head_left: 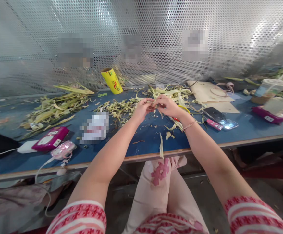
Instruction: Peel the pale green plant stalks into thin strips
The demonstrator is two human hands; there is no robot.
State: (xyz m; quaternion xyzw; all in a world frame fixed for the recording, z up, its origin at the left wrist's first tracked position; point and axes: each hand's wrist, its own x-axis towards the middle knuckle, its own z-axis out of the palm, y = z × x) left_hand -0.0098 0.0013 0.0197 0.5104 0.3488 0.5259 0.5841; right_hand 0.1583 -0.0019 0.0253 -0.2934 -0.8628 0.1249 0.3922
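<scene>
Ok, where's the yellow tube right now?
In the head view, the yellow tube is left of centre at the far side of the blue table, in front of the perforated metal panel, just right of the small green scrap.

Shiny perforated metal wall (pixel 161 19) right behind a long blue worktop (pixel 122 148), grey floor (pixel 195 191) below.

No words, brands or numbers can be read with certainty. The yellow tube (pixel 112 81) carries dark print and a curved red mark, both too small to make out, and the purple packs on the left (pixel 51 139) and right (pixel 269 116) show tiny marks on white patches. The pale packet (pixel 95 127) is pixelated, so any print on it is hidden.
</scene>
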